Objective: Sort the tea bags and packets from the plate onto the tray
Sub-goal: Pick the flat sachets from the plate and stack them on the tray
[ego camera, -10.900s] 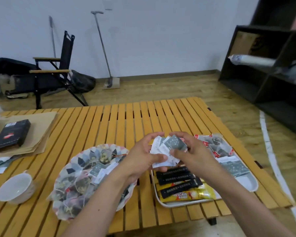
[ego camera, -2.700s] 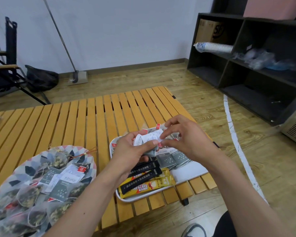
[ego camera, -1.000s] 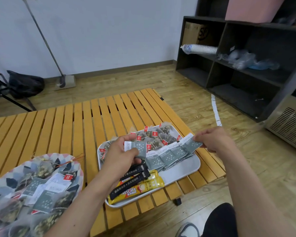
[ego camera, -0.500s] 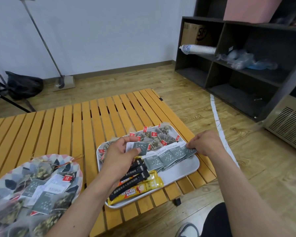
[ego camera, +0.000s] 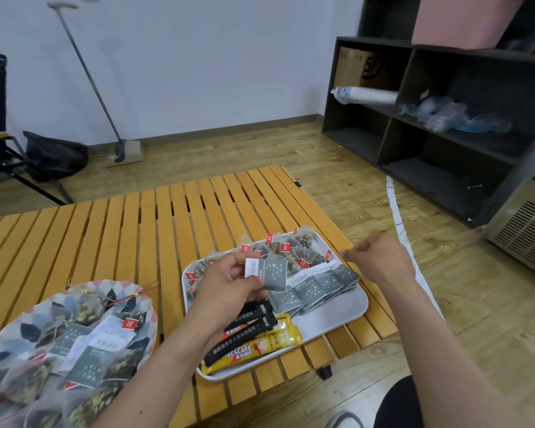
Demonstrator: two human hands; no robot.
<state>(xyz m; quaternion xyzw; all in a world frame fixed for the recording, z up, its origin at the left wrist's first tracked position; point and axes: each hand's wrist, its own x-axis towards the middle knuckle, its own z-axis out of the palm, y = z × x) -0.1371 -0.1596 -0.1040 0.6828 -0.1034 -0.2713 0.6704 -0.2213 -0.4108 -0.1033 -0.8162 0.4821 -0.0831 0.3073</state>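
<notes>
Grey packet held over the tray, mid-frame

Slatted worktop (ego camera: 136, 227), plate (ego camera: 10, 322) lower left, white tray (ego camera: 337, 319) centre. Left hand (ego camera: 229, 288) pinches a grey packet (ego camera: 271, 274) lying roughly sideways, white end left, thumb in front, fingers behind. Right hand (ego camera: 380, 261) hovers loosely curled, empty.

1. The plate (ego camera: 122, 288) runs off the left and bottom edges, and its nearest bags are blurred
2. The left hand (ego camera: 229, 288) covers the left part of the tray (ego camera: 337, 310), the upper ends of the black stick packets (ego camera: 247, 322) and a corner of the grey packet (ego camera: 271, 273) it pinches
3. The right hand (ego camera: 380, 261) has blurred fingertips; whether they pinch anything cannot be told
</notes>
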